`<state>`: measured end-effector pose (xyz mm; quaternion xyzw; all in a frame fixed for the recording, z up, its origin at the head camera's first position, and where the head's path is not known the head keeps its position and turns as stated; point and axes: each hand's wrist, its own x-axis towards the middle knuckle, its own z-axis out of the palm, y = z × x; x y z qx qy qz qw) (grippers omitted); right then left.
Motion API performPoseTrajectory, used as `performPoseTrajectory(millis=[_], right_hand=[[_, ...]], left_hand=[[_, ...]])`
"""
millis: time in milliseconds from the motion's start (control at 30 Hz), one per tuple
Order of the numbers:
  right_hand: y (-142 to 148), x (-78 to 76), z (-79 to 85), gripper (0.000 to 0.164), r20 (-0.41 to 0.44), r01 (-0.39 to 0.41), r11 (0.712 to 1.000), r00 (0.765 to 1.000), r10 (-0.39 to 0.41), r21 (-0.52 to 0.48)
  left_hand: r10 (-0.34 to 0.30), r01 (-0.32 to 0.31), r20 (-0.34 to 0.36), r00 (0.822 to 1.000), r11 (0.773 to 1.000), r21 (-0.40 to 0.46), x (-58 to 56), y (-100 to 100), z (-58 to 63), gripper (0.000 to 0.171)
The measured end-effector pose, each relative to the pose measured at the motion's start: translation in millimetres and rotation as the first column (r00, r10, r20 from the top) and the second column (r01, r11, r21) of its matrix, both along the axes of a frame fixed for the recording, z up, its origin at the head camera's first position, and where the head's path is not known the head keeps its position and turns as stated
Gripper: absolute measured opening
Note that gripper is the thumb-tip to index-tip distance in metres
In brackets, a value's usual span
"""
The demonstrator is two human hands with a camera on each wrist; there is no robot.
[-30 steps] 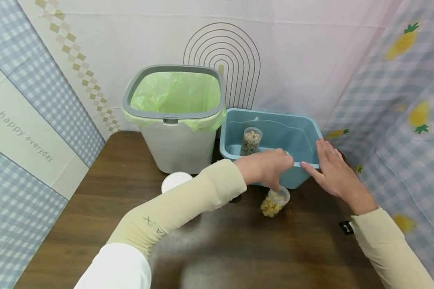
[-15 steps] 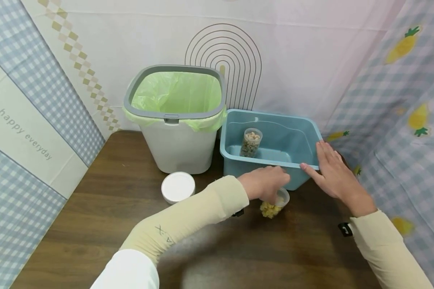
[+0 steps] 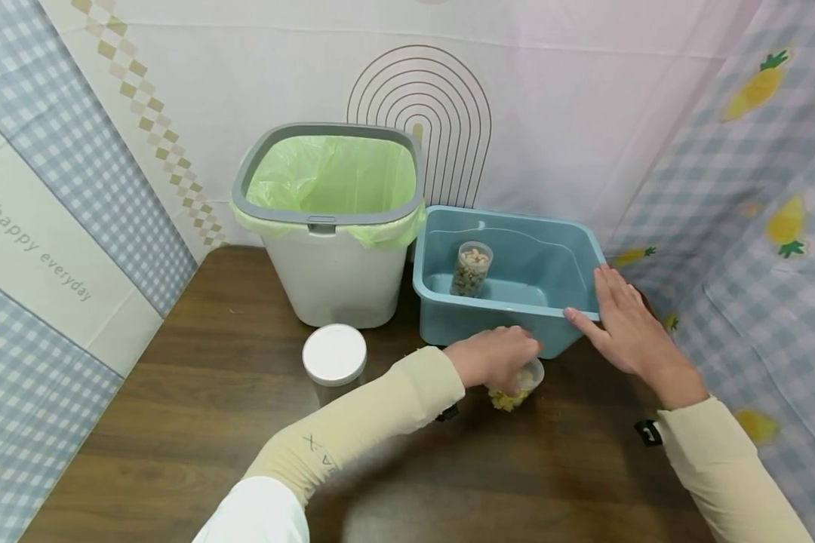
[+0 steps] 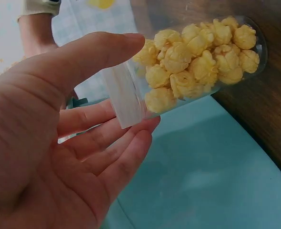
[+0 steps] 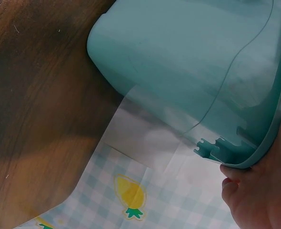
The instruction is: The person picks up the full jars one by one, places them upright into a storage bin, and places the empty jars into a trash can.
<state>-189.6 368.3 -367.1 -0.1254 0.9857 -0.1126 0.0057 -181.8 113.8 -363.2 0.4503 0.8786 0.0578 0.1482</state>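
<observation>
My left hand (image 3: 494, 358) is at a clear plastic jar of yellow popcorn (image 4: 193, 67), just in front of the blue bin (image 3: 475, 323). Up close in the left wrist view, the thumb lies on one side of the jar's whitish top (image 4: 125, 98) and the fingers on the other, gripping it. From the head view the hand covers part of the jar, which leans. My right hand (image 3: 628, 328) rests on the bin's right rim, its fingers fairly straight and the thumb at the front edge. Inside the bin stands a clear jar of nuts (image 3: 471, 270).
Left of the bin is a grey-white trash can (image 3: 339, 279) with a green liner (image 3: 363, 177). A white-lidded jar (image 3: 335, 354) stands before it, partly behind my left forearm. All of these are on a dark wooden table (image 3: 197, 422), with patterned cloth hanging behind and at the sides.
My left hand has come down and toward me, from the bin's front rim onto the popcorn jar. The white-lidded jar shows more as the forearm shifts. My right hand stays on the rim.
</observation>
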Motion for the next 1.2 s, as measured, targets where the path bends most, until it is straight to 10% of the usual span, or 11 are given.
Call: performPoseTrajectory(millis=[533, 1200], right_hand=[[0, 2.1, -1.9, 0.097, 0.01, -0.001, 1.0, 1.0, 0.001, -0.008], [2, -1.7, -0.7, 0.097, 0.028, -0.003, 1.0, 1.0, 0.003, -0.006]], left_hand=[[-0.029, 0.028, 0.03, 0.999, 0.998, 0.06, -8.0, -4, 4.1, 0.042], [-0.088, 0.088, 0.015, 0.996, 0.995, 0.045, -14.8, -25, 56.0, 0.03]])
